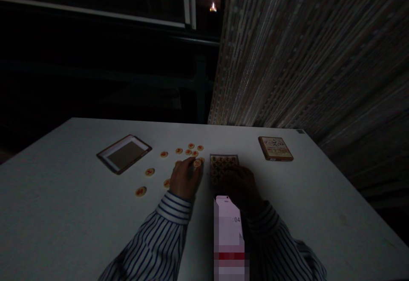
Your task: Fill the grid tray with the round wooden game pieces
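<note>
My left hand (185, 181) pinches a round Chinese chess piece (197, 163) between thumb and fingers, its marked face up. Around that hand lie several more pale discs with red characters, among them a loose piece (150, 172) and a nearer one (140, 191). A small tray (210, 156) packed with rows of pieces sits to the right. Over its lower right part, my right hand (244, 187) is closed with fingers curled down; deep shadow hides whatever is in them. Part of the tray is covered by this hand.
A lit phone (228, 225) lies in front of the tray, between my forearms. At the left is a shallow brown-edged box part (124, 153); at the right, a printed box lid (275, 149). The white table (64, 196) meets a string curtain (271, 59) behind. The room is dim.
</note>
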